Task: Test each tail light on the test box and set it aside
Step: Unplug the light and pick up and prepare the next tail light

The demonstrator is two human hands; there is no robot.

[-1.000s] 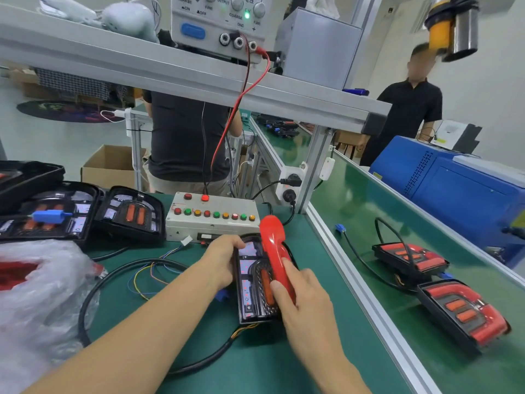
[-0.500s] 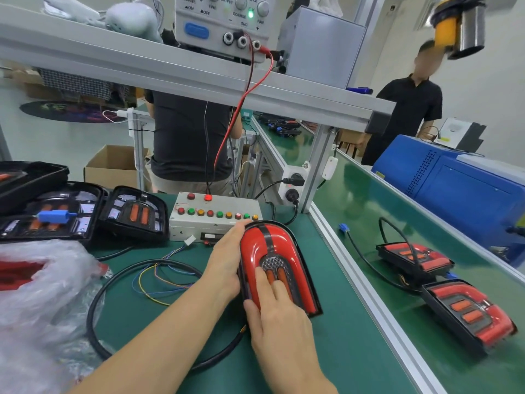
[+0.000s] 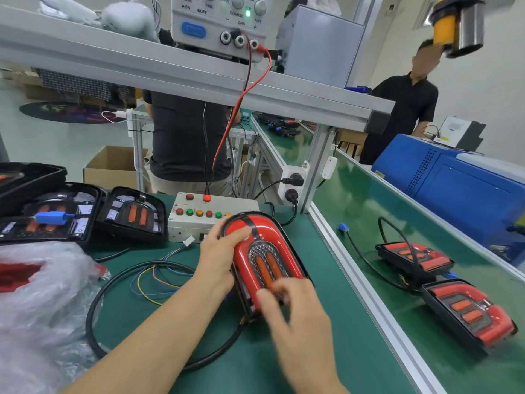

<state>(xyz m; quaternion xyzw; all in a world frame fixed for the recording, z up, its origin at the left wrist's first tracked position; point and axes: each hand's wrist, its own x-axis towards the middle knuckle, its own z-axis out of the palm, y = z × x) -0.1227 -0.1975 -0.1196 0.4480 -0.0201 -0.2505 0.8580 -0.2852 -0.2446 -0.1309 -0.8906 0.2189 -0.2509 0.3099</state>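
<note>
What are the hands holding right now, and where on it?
The left hand holds the tail light by its far left edge; the blurred right hand touches its near end.

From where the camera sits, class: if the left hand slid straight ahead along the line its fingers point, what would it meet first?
The left hand grips the red tail light, fingers pointing away and rightward. Straight on, it would probably meet the test box just behind, though depth is unclear.

One head-worn wide-angle view looks forward and down, close over the green bench (image 3: pixel 298 351).
</note>
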